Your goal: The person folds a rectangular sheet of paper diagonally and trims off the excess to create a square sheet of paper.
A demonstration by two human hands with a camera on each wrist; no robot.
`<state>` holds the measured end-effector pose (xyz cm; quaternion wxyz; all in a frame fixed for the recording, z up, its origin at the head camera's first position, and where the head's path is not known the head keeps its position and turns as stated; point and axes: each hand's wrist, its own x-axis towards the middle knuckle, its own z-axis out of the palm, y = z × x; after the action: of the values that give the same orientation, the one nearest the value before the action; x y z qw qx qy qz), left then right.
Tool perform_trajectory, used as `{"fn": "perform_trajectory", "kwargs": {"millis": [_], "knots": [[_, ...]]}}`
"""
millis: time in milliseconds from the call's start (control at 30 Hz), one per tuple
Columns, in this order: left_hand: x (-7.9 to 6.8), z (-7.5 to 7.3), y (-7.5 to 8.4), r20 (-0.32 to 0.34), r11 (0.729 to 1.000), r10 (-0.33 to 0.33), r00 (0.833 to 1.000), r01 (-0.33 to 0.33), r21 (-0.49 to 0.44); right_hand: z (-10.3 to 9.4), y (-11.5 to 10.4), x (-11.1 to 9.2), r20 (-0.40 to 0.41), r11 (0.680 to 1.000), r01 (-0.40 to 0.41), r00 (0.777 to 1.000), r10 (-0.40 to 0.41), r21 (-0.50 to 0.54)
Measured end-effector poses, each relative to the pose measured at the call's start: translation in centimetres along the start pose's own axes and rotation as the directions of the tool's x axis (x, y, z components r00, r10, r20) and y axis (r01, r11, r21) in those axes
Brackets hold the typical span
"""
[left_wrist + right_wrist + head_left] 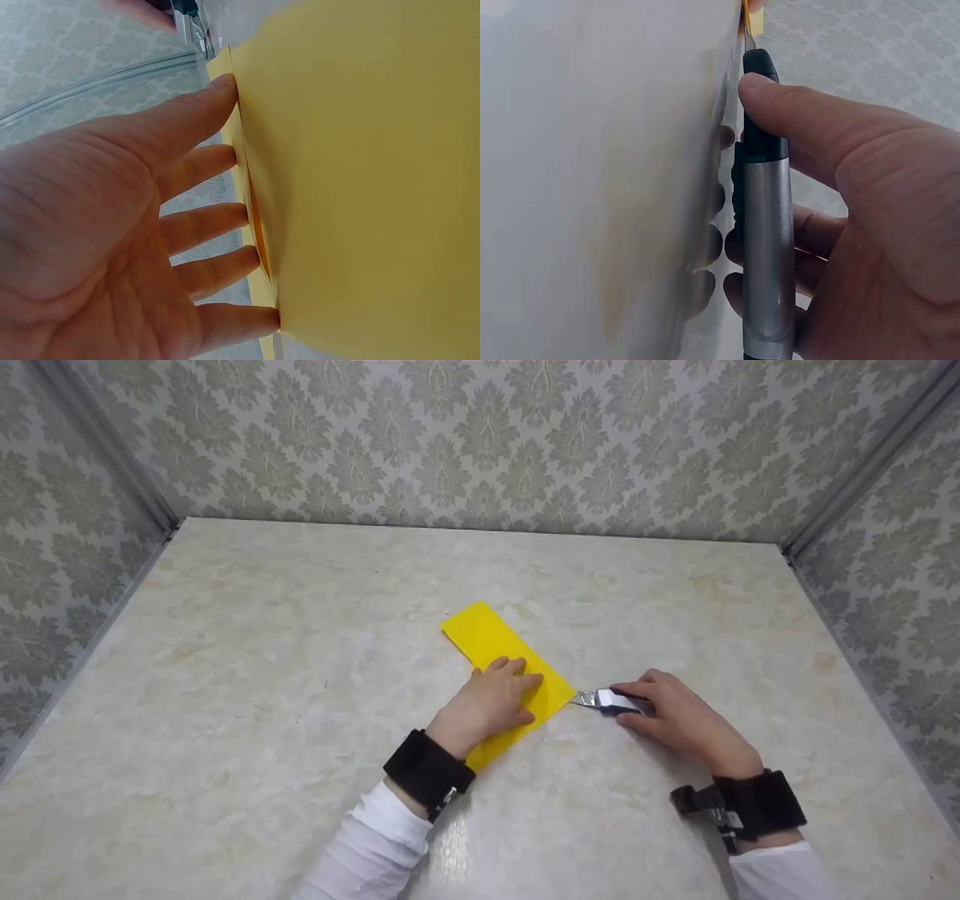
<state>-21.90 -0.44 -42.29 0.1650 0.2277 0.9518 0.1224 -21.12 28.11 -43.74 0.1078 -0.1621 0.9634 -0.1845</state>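
A folded yellow sheet of paper (487,634) lies on the table in an angled shape. My left hand (491,701) presses on it with its fingers spread. In the left wrist view, those fingertips meet the paper (367,180) along an edge where a narrow gap shows between two layers. To the right, my right hand (679,716) grips a utility knife (619,702) with a silver and dark handle. The knife's blade (583,699) is out, its tip right at the paper's right corner. The right wrist view shows the thumb on the dark front part of the knife (769,247).
The pale marbled table (285,607) stretches around the paper. Patterned wall panels (487,450) stand along its back and both sides. Black straps (427,775) are worn on both wrists.
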Motion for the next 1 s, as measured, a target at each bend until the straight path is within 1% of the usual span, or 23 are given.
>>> {"fn": "perform_trajectory", "kwargs": {"millis": [233,367,533,633,767,1000], "knots": [[-0.1,0.0,0.0,0.009,1.000,0.022,1.000,-0.022,-0.015,-0.3,0.9,-0.1,0.010,0.999,0.015,1.000,-0.016,0.030],[-0.1,0.0,0.2,0.015,0.999,0.051,0.999,-0.051,0.002,-0.5,1.3,-0.3,0.019,0.999,0.017,1.000,-0.017,0.042],[-0.2,0.1,0.4,0.017,0.995,0.098,0.995,-0.098,0.028,-0.5,0.9,-0.2,0.040,0.999,0.003,0.999,-0.004,0.037],[-0.2,0.1,0.4,0.007,0.991,0.129,0.992,-0.129,0.043,-0.5,0.8,-0.1,0.046,1.000,-0.001,0.999,0.000,0.031],[-0.2,0.2,0.4,0.009,0.986,0.158,0.987,-0.158,0.057,-0.8,1.1,-0.3,0.050,0.999,0.015,0.999,-0.016,0.031],[-0.2,0.3,0.8,0.027,0.982,0.175,0.984,-0.177,0.062,-0.8,1.0,-0.3,0.051,0.999,0.015,0.999,-0.016,0.033]]}}
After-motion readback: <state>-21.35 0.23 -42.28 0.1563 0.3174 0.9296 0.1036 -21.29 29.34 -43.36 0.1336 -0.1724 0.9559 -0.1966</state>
